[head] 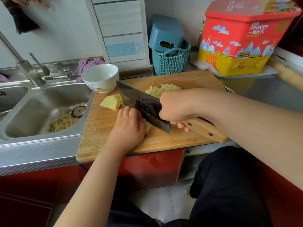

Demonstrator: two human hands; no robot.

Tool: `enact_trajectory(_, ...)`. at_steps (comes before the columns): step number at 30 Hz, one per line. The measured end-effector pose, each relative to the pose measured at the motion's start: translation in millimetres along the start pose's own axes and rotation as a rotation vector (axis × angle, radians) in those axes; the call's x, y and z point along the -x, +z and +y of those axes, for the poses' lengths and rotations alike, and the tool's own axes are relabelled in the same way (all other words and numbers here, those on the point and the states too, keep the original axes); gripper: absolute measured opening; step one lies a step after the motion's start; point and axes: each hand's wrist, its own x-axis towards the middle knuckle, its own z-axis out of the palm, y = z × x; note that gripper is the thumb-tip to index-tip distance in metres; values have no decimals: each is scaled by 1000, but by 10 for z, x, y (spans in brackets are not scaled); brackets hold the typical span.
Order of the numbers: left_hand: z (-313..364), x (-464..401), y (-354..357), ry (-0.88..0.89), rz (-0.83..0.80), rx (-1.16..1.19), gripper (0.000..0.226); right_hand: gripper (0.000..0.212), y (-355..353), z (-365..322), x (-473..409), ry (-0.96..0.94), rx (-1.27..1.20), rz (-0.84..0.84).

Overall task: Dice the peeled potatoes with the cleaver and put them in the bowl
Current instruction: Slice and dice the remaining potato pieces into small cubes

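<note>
On the wooden cutting board [101, 128] my left hand [128, 128] holds down potato pieces [148, 126] with curled fingers; most of them are hidden under it. My right hand [176, 106] grips the wooden handle of the cleaver [141, 104], whose blade stands right beside my left fingers, against the potato. A stack of potato slices [112, 102] lies on the board's left, and a pile of diced potato [161, 90] lies behind the blade. The white bowl [100, 77] stands at the board's far left corner and looks empty.
A steel sink [32, 112] with peels lies left of the board, with a faucet [24, 66] behind it. A teal basket [170, 61] and a red-yellow cookie tin [237, 38] stand behind the board. The board's front edge overhangs the counter.
</note>
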Motion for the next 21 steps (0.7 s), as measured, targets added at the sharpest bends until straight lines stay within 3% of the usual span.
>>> enact_trajectory(8, 21, -7, -8, -1, -1, -14, 29, 29, 162, 28, -72, 3, -11, 49)
enact_trajectory(15, 39, 17, -52, -34, -31, 31, 16, 14, 92, 399, -58, 46, -324, 59)
enact_trajectory(21, 79, 31, -168, -118, -21, 148, 3, 19, 77, 329, 57, -15, -197, 140)
